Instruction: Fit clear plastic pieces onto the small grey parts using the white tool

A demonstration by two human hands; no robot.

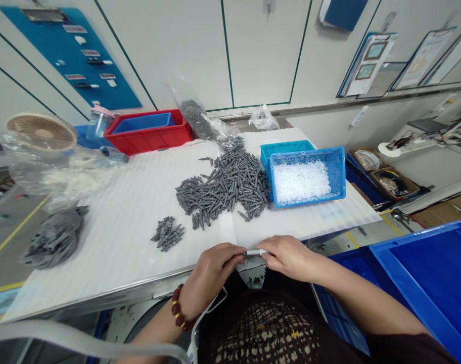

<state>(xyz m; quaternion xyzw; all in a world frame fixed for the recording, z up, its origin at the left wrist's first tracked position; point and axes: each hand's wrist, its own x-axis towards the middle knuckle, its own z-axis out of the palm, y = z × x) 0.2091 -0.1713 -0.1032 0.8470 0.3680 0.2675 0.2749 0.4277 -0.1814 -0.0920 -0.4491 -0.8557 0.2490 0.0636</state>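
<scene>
My left hand (220,260) and my right hand (289,257) meet at the table's front edge. Both pinch one slim light-grey rod (252,253), left fingers on its darker end, right fingers on its whiter end; the fingertips hide the ends. Beyond them spreads a large heap of dark grey, tapered, ribbed parts (230,182). A smaller pile of the same grey parts (167,233) lies to the left. At the right of the heap, a tilted blue bin (310,201) holds many small white translucent ring-like pieces (302,179).
A teal bin (285,147) stands behind the blue one. At the back are a red crate (150,140) and a plastic bag of grey parts (195,119). A grey crumpled bag (58,237) and a fan (43,131) are left. Blue crates (439,263) stand at right.
</scene>
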